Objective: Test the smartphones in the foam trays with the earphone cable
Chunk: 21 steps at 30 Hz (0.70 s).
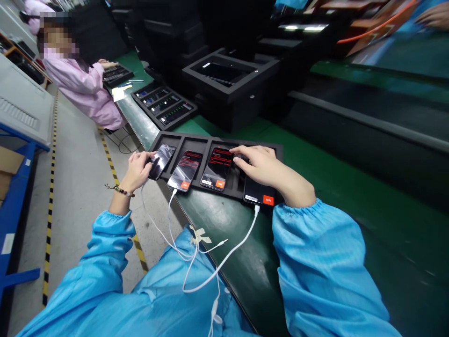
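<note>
Phones (185, 171): I count two of four cabled; left hand (138, 169) grips the leftmost phone (162, 160), right hand (264, 169) rests open on others.

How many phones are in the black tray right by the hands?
4. The leftmost phone is in the left hand, the second phone and third phone lie beside it, and the fourth phone sits partly under the right hand.

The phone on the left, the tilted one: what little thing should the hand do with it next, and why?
Probably lay the leftmost phone flat into its slot in the black tray. The left hand holds it tilted, while the second phone beside it lies flat.
</note>
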Each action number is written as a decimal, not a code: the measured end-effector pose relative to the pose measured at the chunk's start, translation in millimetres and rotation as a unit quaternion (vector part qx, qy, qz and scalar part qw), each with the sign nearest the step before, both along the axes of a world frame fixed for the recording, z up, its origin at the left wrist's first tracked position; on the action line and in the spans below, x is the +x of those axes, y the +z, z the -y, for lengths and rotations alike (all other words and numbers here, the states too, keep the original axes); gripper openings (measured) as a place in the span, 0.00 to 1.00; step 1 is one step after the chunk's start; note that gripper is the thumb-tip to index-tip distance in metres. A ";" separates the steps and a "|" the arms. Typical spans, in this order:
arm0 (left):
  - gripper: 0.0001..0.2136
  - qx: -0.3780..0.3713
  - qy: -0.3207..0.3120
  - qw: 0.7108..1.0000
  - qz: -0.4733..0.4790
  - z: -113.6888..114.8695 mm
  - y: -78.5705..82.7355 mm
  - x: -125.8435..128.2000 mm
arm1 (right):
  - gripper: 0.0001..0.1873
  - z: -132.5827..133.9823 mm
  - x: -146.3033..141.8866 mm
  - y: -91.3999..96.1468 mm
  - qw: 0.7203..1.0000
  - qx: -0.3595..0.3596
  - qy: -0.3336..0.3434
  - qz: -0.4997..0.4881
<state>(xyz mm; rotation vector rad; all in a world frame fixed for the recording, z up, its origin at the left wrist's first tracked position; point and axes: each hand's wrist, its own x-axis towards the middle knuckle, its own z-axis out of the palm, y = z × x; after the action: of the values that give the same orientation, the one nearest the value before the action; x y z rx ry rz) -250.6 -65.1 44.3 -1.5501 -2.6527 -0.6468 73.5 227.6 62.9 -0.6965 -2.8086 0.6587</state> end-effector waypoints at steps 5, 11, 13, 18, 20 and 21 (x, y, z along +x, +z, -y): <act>0.12 -0.024 0.000 1.000 0.008 -8.6 -0.9 -1.3 | 0.26 -2.7 2.5 3.0 1.000 -0.006 -0.004 0.006; 0.11 -0.001 0.003 1.000 0.000 -4.1 6.8 1.0 | 0.25 -15.5 13.7 6.9 1.000 -0.001 -0.018 -0.024; 0.11 0.014 0.018 1.000 -0.017 2.5 10.0 1.8 | 0.26 -21.8 19.8 8.9 0.999 0.000 -0.032 -0.027; 0.14 0.062 0.153 0.986 0.005 26.6 13.0 4.5 | 0.27 -45.6 40.4 4.9 0.996 -0.023 -0.074 -0.039; 0.20 0.077 0.223 0.968 0.082 35.9 12.8 9.1 | 0.28 -57.7 48.7 -3.0 0.995 -0.036 -0.091 -0.023; 0.23 0.078 0.245 0.955 0.145 39.5 12.7 12.9 | 0.28 -63.3 52.1 -8.0 0.995 -0.034 -0.095 -0.010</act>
<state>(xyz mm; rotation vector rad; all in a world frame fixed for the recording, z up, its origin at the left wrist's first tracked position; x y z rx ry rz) -237.7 -104.6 57.0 -0.7530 -2.9257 -1.0721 125.6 290.9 54.9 -0.9483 -2.6685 0.7237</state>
